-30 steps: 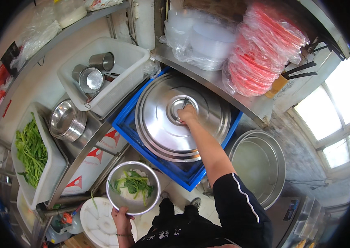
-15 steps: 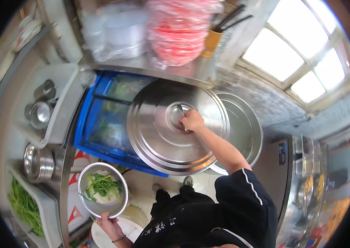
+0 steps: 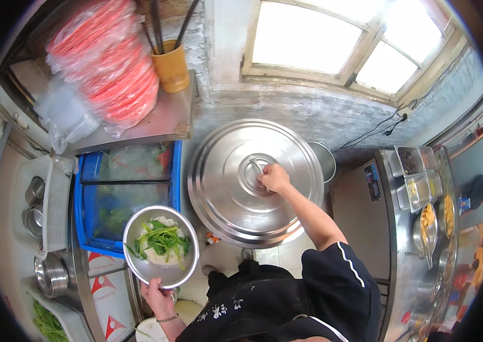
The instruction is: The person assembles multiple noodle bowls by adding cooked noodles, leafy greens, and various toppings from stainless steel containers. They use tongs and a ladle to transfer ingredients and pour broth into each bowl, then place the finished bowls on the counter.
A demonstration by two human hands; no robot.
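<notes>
My right hand (image 3: 274, 178) is closed on the handle of a large round steel lid (image 3: 224, 165) in front of me. The lid hides nearly all of whatever vessel lies beneath it. At the lower left, my left hand (image 3: 158, 297) grips the near rim of a steel bowl (image 3: 189, 272), its thumb on the edge. In the bowl are green leafy vegetables (image 3: 164, 239) on top of something white, perhaps noodles. The bowl is held just left of the lid, over the near corner of a blue-framed chest (image 3: 177, 171) with glass panels.
A shelf (image 3: 170, 117) at the upper left bears wrapped pink bowls (image 3: 110, 62) and a yellow utensil holder (image 3: 171, 67). A metal bucket (image 3: 324, 162) stands right of the lid. Further right is a counter with food containers (image 3: 418, 191). White baskets (image 3: 56, 216) line the left.
The lid has moved right off the blue chest and now covers the open pot that showed beside it. The bowl has come right and forward in my left hand. The view has swung right.
</notes>
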